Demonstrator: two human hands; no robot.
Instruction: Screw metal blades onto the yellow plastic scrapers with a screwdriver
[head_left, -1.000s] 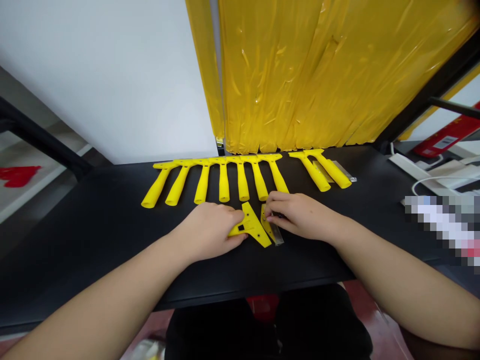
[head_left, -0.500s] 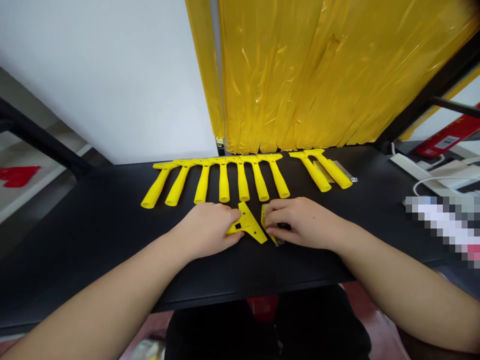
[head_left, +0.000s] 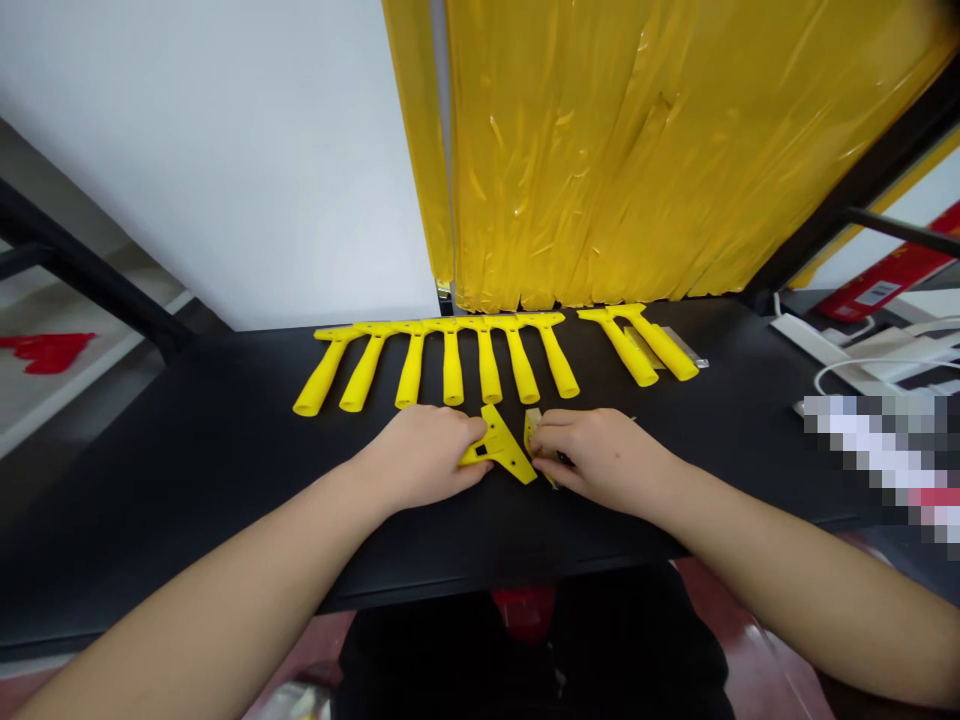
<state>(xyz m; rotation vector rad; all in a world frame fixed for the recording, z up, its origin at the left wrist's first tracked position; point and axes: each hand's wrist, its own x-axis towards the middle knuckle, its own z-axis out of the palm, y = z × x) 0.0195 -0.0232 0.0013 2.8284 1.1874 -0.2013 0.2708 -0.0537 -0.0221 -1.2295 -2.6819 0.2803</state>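
From here, the left hand (head_left: 424, 457) hides the handle of the yellow tool (head_left: 504, 448), the right hand (head_left: 596, 452) most of a yellow piece (head_left: 530, 424); by the tabletop's (head_left: 739, 415) right edge, a patch (head_left: 877, 445) is blurred.

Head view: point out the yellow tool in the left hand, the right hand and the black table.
Yellow tool (head_left: 501, 448): head view, on its wide head.
Right hand (head_left: 596, 452): head view, on its back.
Black table (head_left: 195, 450): head view, on its bare top.

the handles (head_left: 454, 372) look like smooth moulded plastic with a soft sheen, as does the scraper (head_left: 501, 446). the desk (head_left: 225, 480) is smooth and matt, the board (head_left: 262, 170) flat matt, the wrap (head_left: 585, 180) glossy plastic film (quite wrinkled), the bar (head_left: 112, 288) apparently painted metal.
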